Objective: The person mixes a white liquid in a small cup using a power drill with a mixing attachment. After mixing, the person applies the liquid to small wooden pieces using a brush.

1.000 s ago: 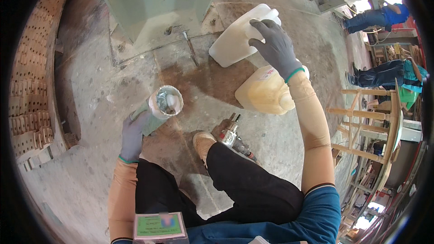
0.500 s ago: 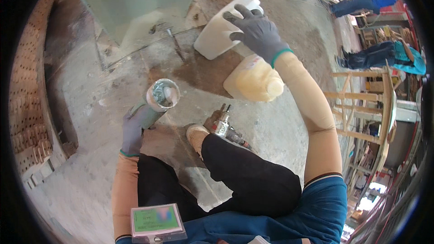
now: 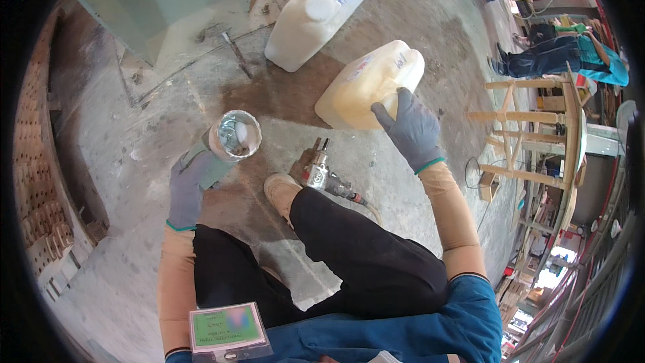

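Observation:
My left hand (image 3: 188, 185), in a grey glove, is closed around a whitish, stained cup (image 3: 224, 154). Clear liquid and a pale, rounded lump show inside its rim. My right hand (image 3: 414, 133), gloved the same way, has its thumb and fingers around the cap (image 3: 388, 97) of a yellowish plastic jug (image 3: 349, 102). The fingers partly cover this cap. Farther off stands a white plastic jug (image 3: 295, 40) with a round white cap, apart from both hands. A power drill (image 3: 318, 173) lies on the floor between my foot and the yellowish jug.
A large pale green panel-like structure (image 3: 161, 7) rises at the far left. Near it a metal bolt (image 3: 235, 54) sticks up. Perforated wooden pieces (image 3: 40, 161) line the left edge. To the right are a wooden frame (image 3: 531, 117) and two people (image 3: 564, 54) standing farther away.
My right hand has left the white jug and come nearer, onto the yellowish jug's cap. The left hand still holds the cup. The view has shifted slightly.

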`<state>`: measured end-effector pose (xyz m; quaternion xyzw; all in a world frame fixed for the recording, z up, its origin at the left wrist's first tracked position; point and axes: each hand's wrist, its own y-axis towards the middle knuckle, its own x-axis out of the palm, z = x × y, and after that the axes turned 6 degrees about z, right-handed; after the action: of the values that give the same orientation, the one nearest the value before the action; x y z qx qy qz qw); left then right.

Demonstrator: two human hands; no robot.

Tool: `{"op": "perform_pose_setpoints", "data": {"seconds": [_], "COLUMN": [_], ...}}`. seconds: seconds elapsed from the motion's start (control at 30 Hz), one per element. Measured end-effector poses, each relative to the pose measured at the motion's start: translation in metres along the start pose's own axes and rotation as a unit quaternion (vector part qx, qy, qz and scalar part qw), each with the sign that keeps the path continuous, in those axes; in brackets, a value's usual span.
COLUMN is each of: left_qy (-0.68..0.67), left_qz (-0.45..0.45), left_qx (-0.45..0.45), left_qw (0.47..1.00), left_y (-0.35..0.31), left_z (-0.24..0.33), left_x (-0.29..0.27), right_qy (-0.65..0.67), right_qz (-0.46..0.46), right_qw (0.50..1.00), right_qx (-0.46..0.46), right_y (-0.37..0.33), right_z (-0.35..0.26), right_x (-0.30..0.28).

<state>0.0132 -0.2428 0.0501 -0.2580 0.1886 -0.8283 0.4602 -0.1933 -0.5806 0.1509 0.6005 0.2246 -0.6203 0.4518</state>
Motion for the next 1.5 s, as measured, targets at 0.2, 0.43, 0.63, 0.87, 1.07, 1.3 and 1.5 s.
{"op": "perform_pose_setpoints", "data": {"seconds": [0.2, 0.43, 0.63, 0.87, 1.07, 1.3, 1.5], "left_qy": [-0.023, -0.007, 0.009, 0.022, 0.016, -0.018, 0.045], "left_qz": [0.027, -0.008, 0.029, 0.005, -0.024, 0.031, 0.068], "left_qx": [-0.010, 0.008, -0.029, -0.021, 0.001, -0.042, 0.000], "left_qw": [0.999, 1.000, 0.999, 1.000, 1.000, 0.998, 0.997], "left_y": [0.000, 0.000, -0.002, -0.004, -0.007, -0.005, 0.020], "left_z": [-0.001, -0.002, 0.004, 0.002, 0.008, 0.009, -0.008], "left_x": [-0.006, -0.017, -0.012, -0.019, -0.024, -0.058, -0.091], "right_qy": [0.492, 0.255, 0.237, 0.076, 0.085, 0.030, -0.067], "right_qz": [0.073, -0.201, -0.211, 0.080, 0.094, 0.053, 0.018], "right_qw": [0.822, 0.854, 0.912, 0.958, 0.957, 0.928, 0.908], "right_qx": [0.278, 0.406, 0.260, -0.265, -0.262, -0.367, -0.414], "right_y": [-0.034, -0.165, -0.122, 0.062, 0.106, 0.110, 0.091], "right_z": [0.031, 0.026, 0.080, 0.105, 0.088, -0.057, -0.147], "right_x": [0.032, 0.165, 0.136, 0.042, 0.069, 0.034, 0.017]}}
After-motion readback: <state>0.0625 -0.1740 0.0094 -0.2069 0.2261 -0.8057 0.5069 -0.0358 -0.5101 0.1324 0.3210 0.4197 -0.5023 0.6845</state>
